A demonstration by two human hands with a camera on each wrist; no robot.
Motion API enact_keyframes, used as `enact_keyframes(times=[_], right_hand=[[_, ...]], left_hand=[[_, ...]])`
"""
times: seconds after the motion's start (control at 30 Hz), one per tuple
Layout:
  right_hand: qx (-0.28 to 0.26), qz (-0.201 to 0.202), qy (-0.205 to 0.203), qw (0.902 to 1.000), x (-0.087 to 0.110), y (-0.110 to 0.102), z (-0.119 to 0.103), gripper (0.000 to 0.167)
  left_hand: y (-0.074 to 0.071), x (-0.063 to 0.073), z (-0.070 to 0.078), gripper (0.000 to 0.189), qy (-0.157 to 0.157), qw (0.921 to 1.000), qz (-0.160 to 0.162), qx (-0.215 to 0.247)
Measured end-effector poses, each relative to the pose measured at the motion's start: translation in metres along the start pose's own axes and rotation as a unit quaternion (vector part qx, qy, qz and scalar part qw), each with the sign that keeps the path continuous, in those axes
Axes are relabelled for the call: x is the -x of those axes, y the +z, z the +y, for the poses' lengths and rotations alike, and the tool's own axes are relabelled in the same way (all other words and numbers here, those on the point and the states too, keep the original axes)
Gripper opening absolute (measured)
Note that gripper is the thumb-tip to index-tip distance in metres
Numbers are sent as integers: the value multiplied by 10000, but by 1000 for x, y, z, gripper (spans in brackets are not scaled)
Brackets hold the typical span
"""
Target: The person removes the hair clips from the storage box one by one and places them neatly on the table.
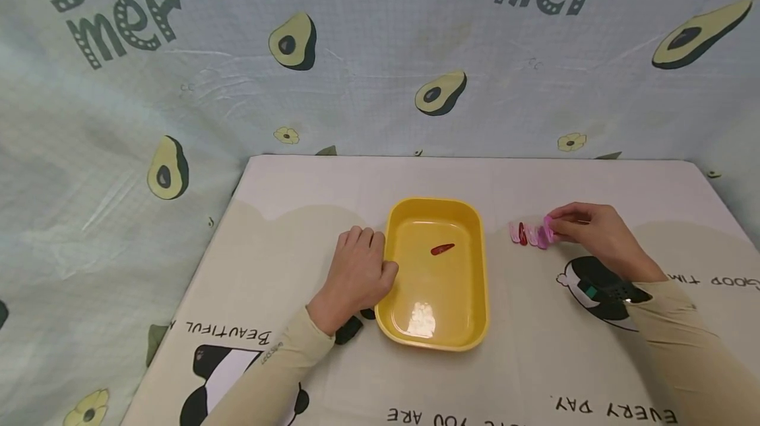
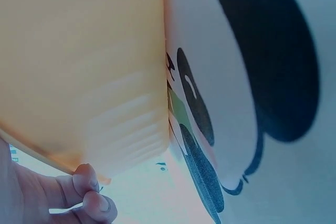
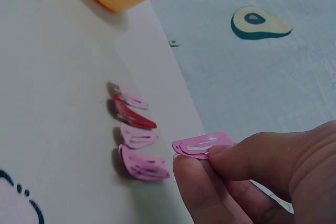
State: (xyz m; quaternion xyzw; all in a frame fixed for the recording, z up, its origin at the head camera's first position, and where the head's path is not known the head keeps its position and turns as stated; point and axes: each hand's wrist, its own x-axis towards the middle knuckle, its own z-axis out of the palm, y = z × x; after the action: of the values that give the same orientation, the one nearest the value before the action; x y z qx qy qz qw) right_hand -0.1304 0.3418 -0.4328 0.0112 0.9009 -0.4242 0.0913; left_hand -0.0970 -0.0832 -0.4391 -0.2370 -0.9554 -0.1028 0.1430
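Observation:
My right hand pinches a bright pink snap hair clip between thumb and fingertips, raised a little above the table. Beside it lies a row of hair clips: a pale pink one, a red one, another pale pink one and a deeper pink one nearest the hand. To their left, a yellow tray holds a single red hair clip. My left hand grips the tray's left rim, its fingertips showing at the edge from below.
A white tablecloth with printed cartoon figures and lettering covers the table. Behind the table's far edge hangs a pale curtain with avocado prints. A dark band sits on the right wrist and another dark object on the left wrist.

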Motion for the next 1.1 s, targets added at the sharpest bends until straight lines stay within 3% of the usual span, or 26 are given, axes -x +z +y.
enact_keyframes(times=[0.37, 0.8, 1.1], right_hand=[[421, 90, 183, 9989, -2, 3, 12, 45], [789, 332, 54, 9963, -3, 7, 19, 39], [912, 450, 48, 9948, -3, 7, 18, 37]], left_hand=[[1, 0, -2, 15, 9, 10000, 47, 11], [2, 0, -1, 14, -111, 9998, -106, 84], [3, 2, 0, 16, 9, 9999, 150, 80]])
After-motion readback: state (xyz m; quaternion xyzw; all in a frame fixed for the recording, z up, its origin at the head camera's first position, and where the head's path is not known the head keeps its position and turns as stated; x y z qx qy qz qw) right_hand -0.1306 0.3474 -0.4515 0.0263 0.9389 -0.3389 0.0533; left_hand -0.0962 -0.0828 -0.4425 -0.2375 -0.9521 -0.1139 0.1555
